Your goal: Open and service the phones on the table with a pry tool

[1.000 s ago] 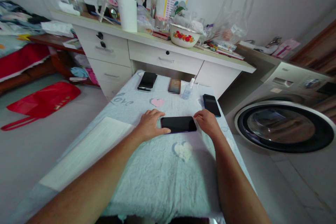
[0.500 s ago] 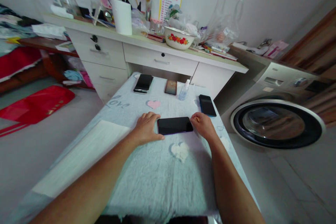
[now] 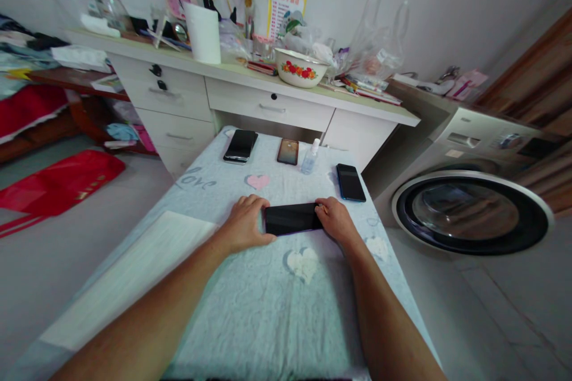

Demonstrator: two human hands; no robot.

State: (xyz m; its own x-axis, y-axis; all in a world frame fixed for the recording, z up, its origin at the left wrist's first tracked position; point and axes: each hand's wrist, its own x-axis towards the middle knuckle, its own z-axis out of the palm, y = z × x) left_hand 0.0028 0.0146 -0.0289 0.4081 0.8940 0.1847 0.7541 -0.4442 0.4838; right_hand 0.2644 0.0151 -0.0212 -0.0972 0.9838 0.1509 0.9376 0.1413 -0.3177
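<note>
A dark-screened smartphone (image 3: 291, 219) lies crosswise on the cloth-covered table in front of me. My left hand (image 3: 245, 223) braces its left end, thumb at the near corner and forefinger at the far one. At the opposite end, my right hand (image 3: 335, 219) is closed, its fingertips over the screen's right edge. A small yellowish spot shows at those fingers; whether they pinch anything is hidden. Farther back are a pair of stacked phones (image 3: 241, 146), a brownish phone-shaped item (image 3: 288, 152), a clear spray bottle (image 3: 310, 156) and another phone (image 3: 351, 182) to the right.
A pale rectangular sheet (image 3: 129, 277) lies along the table's left side. Behind stands a white desk (image 3: 272, 108) carrying a flowered enamel bowl (image 3: 301, 67) and a paper roll (image 3: 202, 34). A washing machine (image 3: 469, 208) is at the right, a red bag (image 3: 62, 181) on the left floor.
My right hand has slid left from beside the phone's right end onto the edge of its screen. My left hand keeps its place at the left end. The view has shifted slightly.
</note>
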